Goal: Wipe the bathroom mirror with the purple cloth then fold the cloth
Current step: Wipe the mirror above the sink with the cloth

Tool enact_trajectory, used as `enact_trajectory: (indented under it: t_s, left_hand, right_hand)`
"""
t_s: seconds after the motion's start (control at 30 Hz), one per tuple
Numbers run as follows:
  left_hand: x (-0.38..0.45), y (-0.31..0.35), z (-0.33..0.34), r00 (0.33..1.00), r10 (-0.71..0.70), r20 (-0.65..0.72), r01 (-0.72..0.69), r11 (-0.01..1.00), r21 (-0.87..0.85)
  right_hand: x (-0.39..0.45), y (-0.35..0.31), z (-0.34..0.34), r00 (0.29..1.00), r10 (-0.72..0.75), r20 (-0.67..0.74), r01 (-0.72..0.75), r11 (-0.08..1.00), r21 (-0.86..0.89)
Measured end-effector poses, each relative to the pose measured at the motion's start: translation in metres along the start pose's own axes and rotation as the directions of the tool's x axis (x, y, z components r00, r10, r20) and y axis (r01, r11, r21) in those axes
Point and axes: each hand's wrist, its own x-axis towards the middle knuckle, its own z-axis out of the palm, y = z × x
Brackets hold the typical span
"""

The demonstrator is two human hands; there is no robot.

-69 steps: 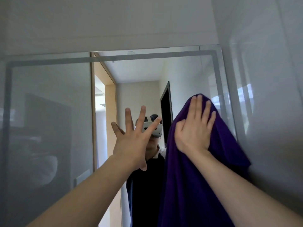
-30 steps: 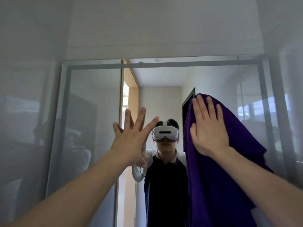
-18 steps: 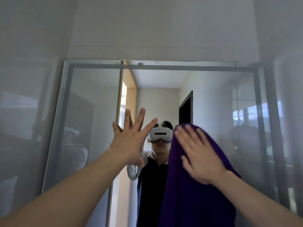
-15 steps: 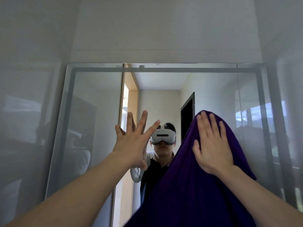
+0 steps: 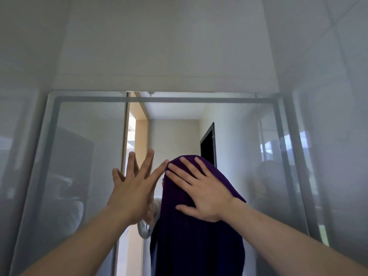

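My right hand (image 5: 205, 193) lies flat on the dark purple cloth (image 5: 195, 236), palm against it with the fingers straight and fanned a little apart, pointing up and to the left, the thumb stretched out low along the fabric; nothing is curled or pinched, I am simply pressing the cloth against the large frameless bathroom mirror (image 5: 89, 156). The cloth is draped over the glass under that hand, its rounded top edge just above my fingertips, and the rest of it hangs straight down in long folds to the bottom of the view, covering most of my reflection in the middle of the mirror. My left hand (image 5: 133, 188) is raised just beside it on the left, fingers straight and spread wide, the palm turned toward the glass; the tip of its outermost finger comes right up to the cloth's upper left edge, though I cannot tell whether this hand actually touches the mirror. In the glass around the cloth I see a pale corridor, a wooden door frame (image 5: 127, 136) and a black rectangular panel (image 5: 208, 144) on the reflected wall. Grey-white glossy wall tiles (image 5: 318, 56) surround the mirror above and at both sides
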Motion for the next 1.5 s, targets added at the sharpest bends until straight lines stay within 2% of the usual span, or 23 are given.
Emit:
enact_trajectory:
  t_s: [0.07, 0.13, 0.2, 0.27, 0.4, 0.5, 0.53, 0.57, 0.63, 0.67, 0.73, 0.8, 0.83, 0.9, 1.0, 1.1, 1.17, 1.23, 1.27, 1.3, 1.37, 1.4, 1.5]
  left_hand:
    - [0.001, 0.000, -0.001, 1.000, 0.005, 0.002, -0.005, 1.000, -0.004]
    - [0.000, 0.001, -0.005, 1.000, 0.007, 0.020, -0.007, 1.000, -0.015]
    - [-0.001, 0.002, -0.007, 0.999, 0.005, 0.037, -0.004, 1.000, -0.013]
    - [-0.002, 0.003, -0.009, 0.999, -0.002, 0.043, 0.003, 1.000, -0.005]
    - [-0.001, 0.004, -0.007, 0.999, -0.010, 0.051, 0.010, 1.000, -0.002]
    - [-0.001, 0.005, -0.008, 0.999, -0.005, 0.053, 0.005, 1.000, 0.008]
    - [-0.001, 0.006, -0.009, 0.999, -0.003, 0.048, 0.003, 1.000, 0.015]
    - [-0.002, 0.005, -0.009, 0.999, -0.002, 0.044, 0.001, 1.000, 0.018]
    - [-0.003, 0.004, -0.009, 0.999, -0.001, 0.041, 0.001, 1.000, 0.002]
    - [-0.003, 0.004, -0.009, 1.000, 0.004, 0.031, -0.004, 1.000, -0.007]
    - [-0.004, 0.003, -0.009, 1.000, 0.009, 0.012, -0.009, 1.000, -0.010]
    - [-0.004, 0.003, -0.009, 1.000, 0.003, 0.003, -0.003, 1.000, 0.002]
    - [-0.005, 0.003, -0.010, 1.000, 0.000, 0.004, 0.000, 1.000, 0.009]
    - [-0.005, 0.003, -0.010, 1.000, -0.001, 0.017, 0.001, 1.000, 0.005]
    - [-0.005, 0.004, -0.010, 1.000, 0.018, 0.025, -0.018, 1.000, -0.015]
    - [-0.004, 0.005, -0.016, 0.999, 0.015, 0.033, -0.014, 0.999, -0.033]
    - [-0.002, 0.012, -0.030, 0.999, 0.004, -0.047, -0.014, 0.976, -0.219]
    - [-0.006, 0.040, -0.044, 0.952, 0.000, -0.307, -0.125, 0.913, -0.389]
    - [-0.010, 0.061, -0.046, 0.902, 0.032, -0.431, -0.224, 0.887, -0.404]
    - [-0.016, 0.086, -0.043, 0.860, 0.117, -0.497, -0.334, 0.865, -0.374]
    - [-0.026, 0.137, -0.018, 0.833, 0.332, -0.443, -0.474, 0.841, -0.261]
    - [-0.026, 0.157, -0.004, 0.861, 0.384, -0.333, -0.469, 0.853, -0.229]
    - [-0.011, 0.173, 0.021, 0.913, 0.349, -0.210, -0.370, 0.927, -0.067]
  right_hand:
    - [0.010, 0.034, -0.013, 0.997, 0.072, -0.032, -0.073, 0.997, -0.034]
    - [0.016, 0.075, -0.027, 0.960, 0.263, -0.099, -0.267, 0.963, -0.026]
    - [0.009, 0.113, -0.035, 0.862, 0.483, -0.155, -0.486, 0.874, 0.019]
    - [-0.005, 0.142, -0.034, 0.757, 0.626, -0.187, -0.626, 0.777, 0.066]
    - [-0.019, 0.153, -0.030, 0.660, 0.731, -0.172, -0.728, 0.679, 0.091]
    - [0.000, 0.126, -0.035, 0.581, 0.802, -0.138, -0.784, 0.597, 0.168]
    - [0.004, 0.111, -0.036, 0.604, 0.784, -0.145, -0.765, 0.621, 0.168]
    - [0.006, 0.092, -0.035, 0.678, 0.718, -0.158, -0.705, 0.696, 0.136]
    - [0.000, 0.054, -0.023, 0.888, 0.448, -0.099, -0.448, 0.894, 0.023]
    - [-0.006, 0.039, -0.018, 0.953, 0.300, -0.041, -0.300, 0.954, -0.003]
    - [-0.017, 0.036, -0.020, 0.993, 0.107, 0.054, -0.108, 0.994, 0.012]
    - [-0.018, 0.061, -0.029, 0.996, 0.050, 0.080, -0.047, 0.998, -0.044]
    - [-0.016, 0.075, -0.034, 0.993, 0.085, 0.079, -0.080, 0.994, -0.071]
    - [-0.015, 0.105, -0.045, 0.958, 0.284, 0.045, -0.280, 0.957, -0.070]
    - [-0.019, 0.132, -0.053, 0.810, 0.586, 0.021, -0.586, 0.809, 0.043]
    - [-0.014, 0.121, -0.051, 0.737, 0.672, 0.073, -0.676, 0.728, 0.116]
    - [-0.009, 0.108, -0.049, 0.718, 0.692, 0.081, -0.695, 0.702, 0.155]
    - [-0.008, 0.105, -0.050, 0.714, 0.695, 0.085, -0.698, 0.695, 0.174]
    - [-0.010, 0.106, -0.053, 0.721, 0.686, 0.092, -0.690, 0.702, 0.176]
    - [-0.012, 0.109, -0.055, 0.736, 0.670, 0.096, -0.675, 0.718, 0.171]
    - [-0.021, 0.119, -0.061, 0.771, 0.627, 0.112, -0.636, 0.757, 0.148]
    - [-0.025, 0.125, -0.065, 0.793, 0.595, 0.129, -0.609, 0.781, 0.139]
    - [-0.036, 0.148, -0.078, 0.837, 0.506, 0.208, -0.538, 0.832, 0.139]
